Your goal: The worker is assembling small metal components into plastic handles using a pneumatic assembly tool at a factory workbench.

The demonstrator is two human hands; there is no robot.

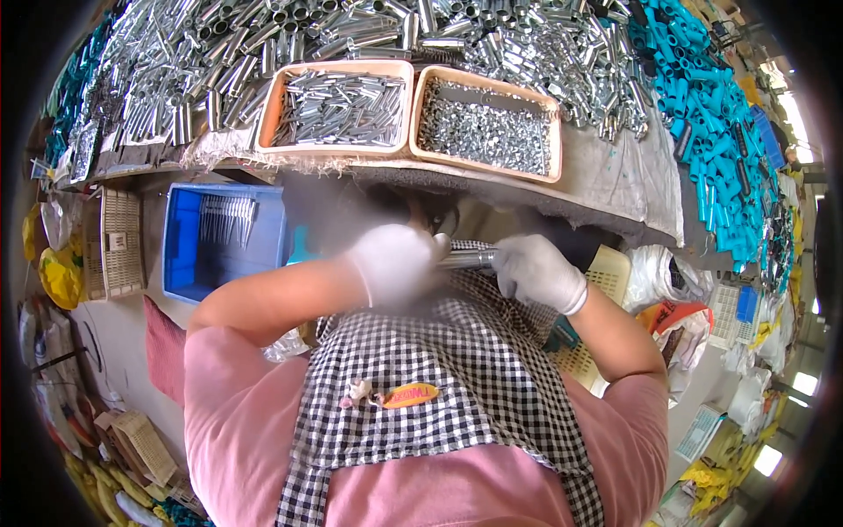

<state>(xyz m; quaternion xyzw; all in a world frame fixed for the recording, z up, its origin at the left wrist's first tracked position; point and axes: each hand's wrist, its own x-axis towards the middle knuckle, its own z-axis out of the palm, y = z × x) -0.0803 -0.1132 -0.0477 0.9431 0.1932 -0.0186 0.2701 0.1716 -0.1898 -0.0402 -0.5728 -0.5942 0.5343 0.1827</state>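
In front of my apron, a shiny metal tube (468, 259) lies level between my two white-gloved hands. My right hand (536, 272) is closed around its right end. At the tube's left end is my left hand (399, 262), blurred by motion, with its fingers curled in against the metal. The ends of the tube are hidden by the gloves. Just beyond the hands, at the edge of the bench, two shallow orange trays stand side by side. The left tray (351, 67) holds slim metal rods; the right tray (557, 149) holds small metal pieces.
Heaps of metal tubes (369, 35) cover the bench behind the trays, with teal handles (702, 132) piled at the right. Below the bench on the left stands a blue crate (180, 237) holding thin metal parts. A cream basket (608, 274) is by my right arm.
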